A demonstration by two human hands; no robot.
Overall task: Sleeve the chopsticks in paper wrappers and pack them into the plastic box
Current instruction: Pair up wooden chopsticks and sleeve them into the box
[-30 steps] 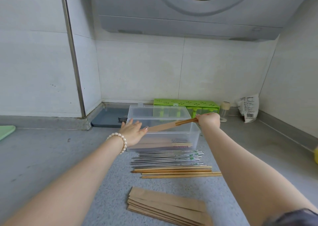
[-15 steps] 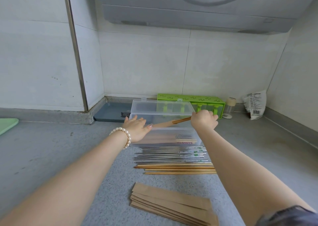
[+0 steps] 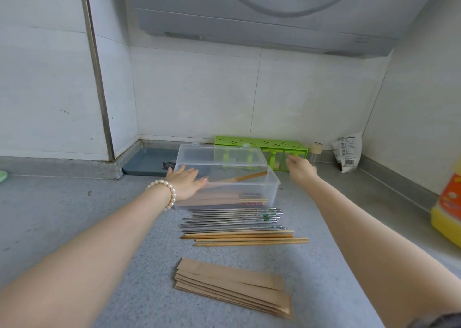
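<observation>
A grey speckled counter [image 3: 74, 228] is bounded by white tiled walls beneath a range hood [image 3: 262, 28]. The plastic box [image 3: 225, 190], holding sleeved chopsticks [image 3: 239, 178], is touched by the flat, spread left hand [image 3: 185, 181]; the right hand [image 3: 300, 169] is held relaxed and empty beside it. Loose chopsticks [image 3: 237, 226] and paper wrappers [image 3: 232, 286] are laid nearer.

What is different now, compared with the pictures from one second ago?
The right hand let go of the paper-sleeved wooden chopsticks, now lying slanted in the clear plastic box, and drew back open. The left hand stays at the box; loose chopsticks and wrappers are unmoved.
</observation>
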